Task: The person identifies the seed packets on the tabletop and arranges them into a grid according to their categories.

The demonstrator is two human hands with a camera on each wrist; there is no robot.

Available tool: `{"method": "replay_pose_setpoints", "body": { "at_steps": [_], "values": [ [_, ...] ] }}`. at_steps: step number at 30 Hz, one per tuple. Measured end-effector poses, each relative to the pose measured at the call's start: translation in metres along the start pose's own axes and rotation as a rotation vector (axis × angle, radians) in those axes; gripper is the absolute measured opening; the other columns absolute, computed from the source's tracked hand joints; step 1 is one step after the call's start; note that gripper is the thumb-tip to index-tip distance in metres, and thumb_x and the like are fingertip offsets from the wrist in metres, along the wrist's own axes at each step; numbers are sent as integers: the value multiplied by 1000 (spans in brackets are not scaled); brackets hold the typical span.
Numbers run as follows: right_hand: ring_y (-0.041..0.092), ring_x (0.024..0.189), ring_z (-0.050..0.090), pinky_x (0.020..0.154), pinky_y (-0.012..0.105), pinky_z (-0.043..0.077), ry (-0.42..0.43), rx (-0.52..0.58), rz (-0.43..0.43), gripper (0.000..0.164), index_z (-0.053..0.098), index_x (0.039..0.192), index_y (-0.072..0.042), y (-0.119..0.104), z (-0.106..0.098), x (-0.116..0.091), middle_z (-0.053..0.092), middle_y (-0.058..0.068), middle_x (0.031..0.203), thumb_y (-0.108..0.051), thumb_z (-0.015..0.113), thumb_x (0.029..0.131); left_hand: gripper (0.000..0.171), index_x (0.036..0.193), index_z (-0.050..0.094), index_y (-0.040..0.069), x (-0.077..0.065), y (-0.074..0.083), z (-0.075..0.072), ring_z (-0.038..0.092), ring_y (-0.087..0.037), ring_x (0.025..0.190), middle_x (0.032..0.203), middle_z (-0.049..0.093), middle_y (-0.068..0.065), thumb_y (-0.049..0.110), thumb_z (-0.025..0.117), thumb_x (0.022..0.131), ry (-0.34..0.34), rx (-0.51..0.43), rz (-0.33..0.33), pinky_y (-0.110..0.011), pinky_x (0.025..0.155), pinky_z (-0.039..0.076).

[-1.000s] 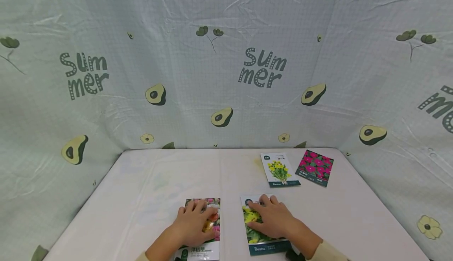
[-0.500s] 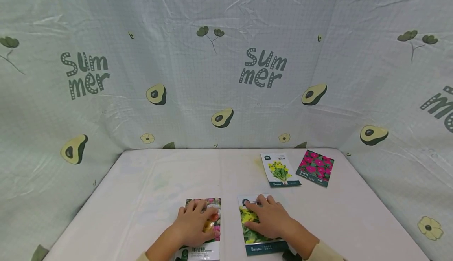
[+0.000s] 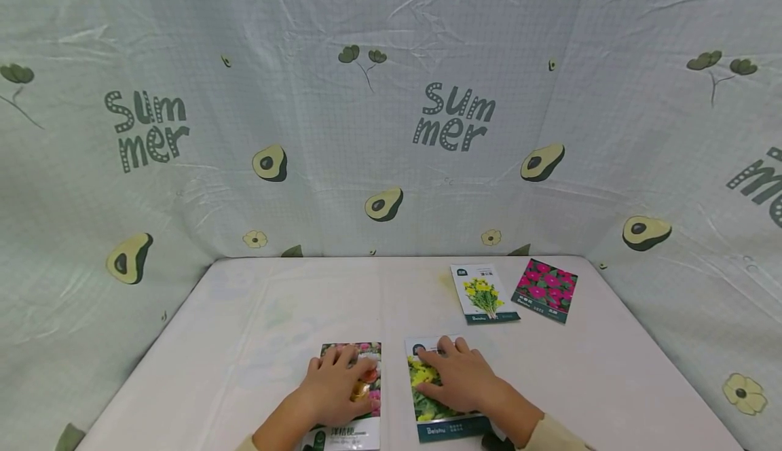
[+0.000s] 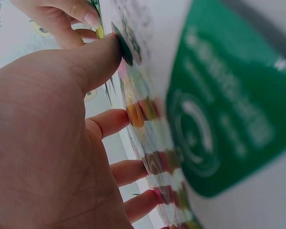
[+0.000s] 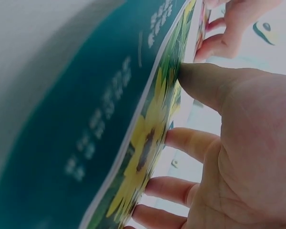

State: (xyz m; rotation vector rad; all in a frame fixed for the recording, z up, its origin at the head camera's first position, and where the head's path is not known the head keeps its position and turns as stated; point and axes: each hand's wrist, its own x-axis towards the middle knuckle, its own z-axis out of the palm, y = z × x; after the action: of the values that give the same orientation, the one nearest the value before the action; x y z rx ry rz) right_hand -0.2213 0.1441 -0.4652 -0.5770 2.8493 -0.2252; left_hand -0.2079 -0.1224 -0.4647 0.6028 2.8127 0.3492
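Note:
My left hand (image 3: pixel 332 386) rests with spread fingers on a seed packet (image 3: pixel 357 432) printed with pink and orange flowers, at the front of the table. To its right, my right hand (image 3: pixel 459 377) lies on another seed packet (image 3: pixel 452 428), which has yellow flowers and a dark teal bottom band. In the left wrist view, thumb and fingertips touch the face of the pink-flower packet (image 4: pixel 155 164). The right wrist view has the fingertips pressing on the yellow-flower packet (image 5: pixel 148 138). A narrow strip of white table separates the two packets. Each hand covers part of its packet's picture.
Farther back on the right, a white packet (image 3: pixel 482 295) with a yellow bunch of flowers lies flat. Beside it is a magenta-flower packet (image 3: pixel 546 290), set at an angle. The white table (image 3: pixel 281 308) meets a patterned curtain (image 3: pixel 318 125) at its back edge.
My right hand has slid the yellow-flower packet a little to the left, closer to the pink-flower packet. The left hand and its packet have stayed in place.

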Motion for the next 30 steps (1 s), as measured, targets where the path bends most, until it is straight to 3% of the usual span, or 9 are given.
{"method": "replay_pose_setpoints", "body": {
  "at_steps": [30],
  "values": [
    [28, 108, 45, 90, 54, 46, 6, -47, 56, 67, 54, 149, -35, -20, 2, 5, 52, 9, 131, -69, 61, 91, 66, 146, 54, 30, 0, -1, 1, 37, -43, 139, 155, 43, -11, 63, 68, 90, 14, -2, 5, -70, 100, 34]
  ]
}}
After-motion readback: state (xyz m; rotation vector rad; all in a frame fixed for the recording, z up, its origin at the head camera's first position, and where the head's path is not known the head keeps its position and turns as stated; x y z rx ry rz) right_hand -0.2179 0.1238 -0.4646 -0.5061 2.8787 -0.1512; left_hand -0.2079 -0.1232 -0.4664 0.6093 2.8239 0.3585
